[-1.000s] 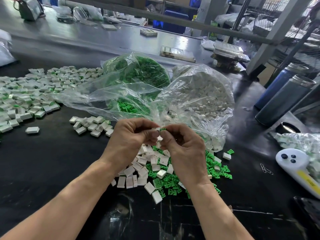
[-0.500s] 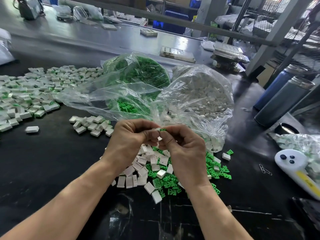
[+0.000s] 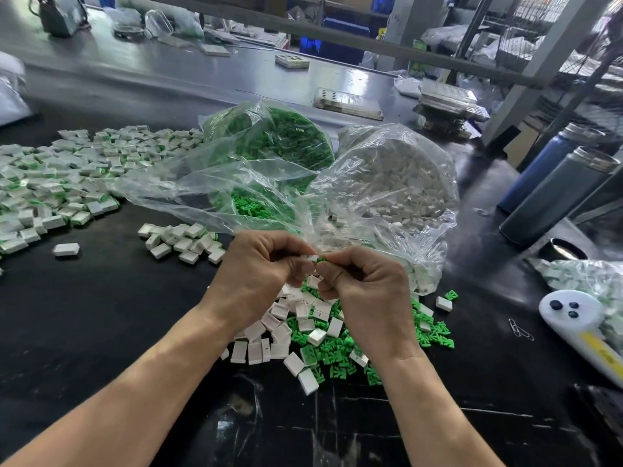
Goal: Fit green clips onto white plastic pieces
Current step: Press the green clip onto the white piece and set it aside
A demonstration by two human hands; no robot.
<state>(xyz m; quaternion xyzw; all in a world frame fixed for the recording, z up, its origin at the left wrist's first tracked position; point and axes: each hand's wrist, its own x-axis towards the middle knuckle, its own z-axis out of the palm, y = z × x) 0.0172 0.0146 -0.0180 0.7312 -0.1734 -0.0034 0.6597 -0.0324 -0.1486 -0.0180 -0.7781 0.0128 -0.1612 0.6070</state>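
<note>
Almost nothing has shifted over the last second; left hand (image 3: 259, 274) still pinches a white piece (image 3: 313, 258) in curled fingers, right hand (image 3: 365, 291) still pinches a green clip (image 3: 321, 259) against it, both held up over the loose pile (image 3: 317, 332) on the black table (image 3: 101, 315). Looks like the clip is mid-press and not seated yet, though the joint is mostly hidden by fingertips; finished pieces (image 3: 50, 187) lie far left; bag of green clips (image 3: 269, 143) and bag of white pieces (image 3: 397, 183) sit behind.
</note>
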